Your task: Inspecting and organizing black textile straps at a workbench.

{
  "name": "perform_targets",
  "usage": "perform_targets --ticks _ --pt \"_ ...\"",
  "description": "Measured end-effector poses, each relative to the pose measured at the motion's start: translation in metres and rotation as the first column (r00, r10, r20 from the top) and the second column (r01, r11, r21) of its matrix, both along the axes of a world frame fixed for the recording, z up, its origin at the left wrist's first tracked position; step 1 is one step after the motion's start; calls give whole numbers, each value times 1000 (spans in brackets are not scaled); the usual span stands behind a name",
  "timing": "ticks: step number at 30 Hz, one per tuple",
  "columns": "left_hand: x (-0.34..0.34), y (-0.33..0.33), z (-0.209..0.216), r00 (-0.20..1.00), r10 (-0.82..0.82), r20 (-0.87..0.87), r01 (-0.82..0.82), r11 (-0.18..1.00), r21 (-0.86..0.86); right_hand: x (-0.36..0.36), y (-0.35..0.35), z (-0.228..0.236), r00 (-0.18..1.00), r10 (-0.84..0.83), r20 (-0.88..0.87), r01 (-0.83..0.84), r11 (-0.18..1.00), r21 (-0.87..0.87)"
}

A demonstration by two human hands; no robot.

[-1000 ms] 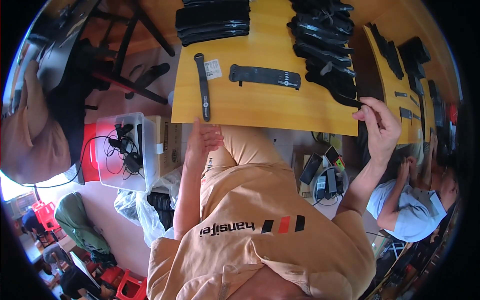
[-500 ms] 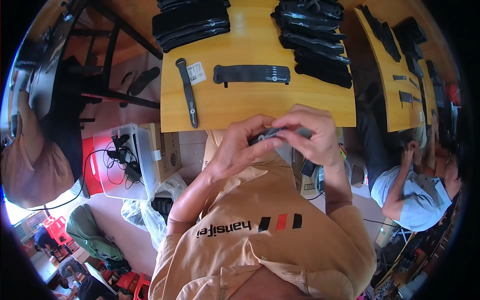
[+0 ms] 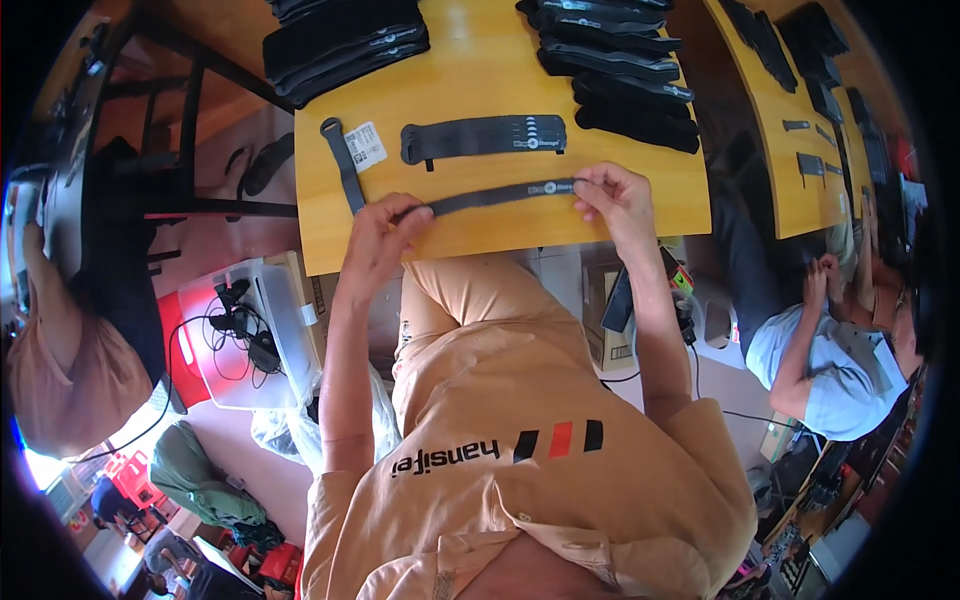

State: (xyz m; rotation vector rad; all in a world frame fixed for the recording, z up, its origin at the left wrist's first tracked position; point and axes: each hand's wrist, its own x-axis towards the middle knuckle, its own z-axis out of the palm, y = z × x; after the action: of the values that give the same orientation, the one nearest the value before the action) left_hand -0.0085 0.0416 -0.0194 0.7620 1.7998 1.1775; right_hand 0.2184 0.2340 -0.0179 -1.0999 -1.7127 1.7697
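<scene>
White lettering (image 3: 567, 187) and logos (image 3: 551, 188) mark the held strap (image 3: 490, 196), the wider piece (image 3: 465, 139) beyond and both far stacks (image 3: 345, 50). Dark letters (image 3: 445, 459) and slanted bars (image 3: 560, 439) cross the near shirt (image 3: 540, 385) — the left label (image 3: 368, 142) is unreadable.

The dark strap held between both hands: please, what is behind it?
The yellow table shows along both edges of the dark strap; whatever lies directly behind it is covered.
</scene>
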Motion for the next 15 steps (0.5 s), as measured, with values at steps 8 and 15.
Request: perform_targets --ticks 8,15 --pt "-18 36 -28 930 244 -275 -241 969 47 -36 16 -30 982 -159 -101 170 979 116" --pt "-7 50 -30 855 288 -431 -302 953 36 -40 21 -54 973 -229 -7 221 930 294"
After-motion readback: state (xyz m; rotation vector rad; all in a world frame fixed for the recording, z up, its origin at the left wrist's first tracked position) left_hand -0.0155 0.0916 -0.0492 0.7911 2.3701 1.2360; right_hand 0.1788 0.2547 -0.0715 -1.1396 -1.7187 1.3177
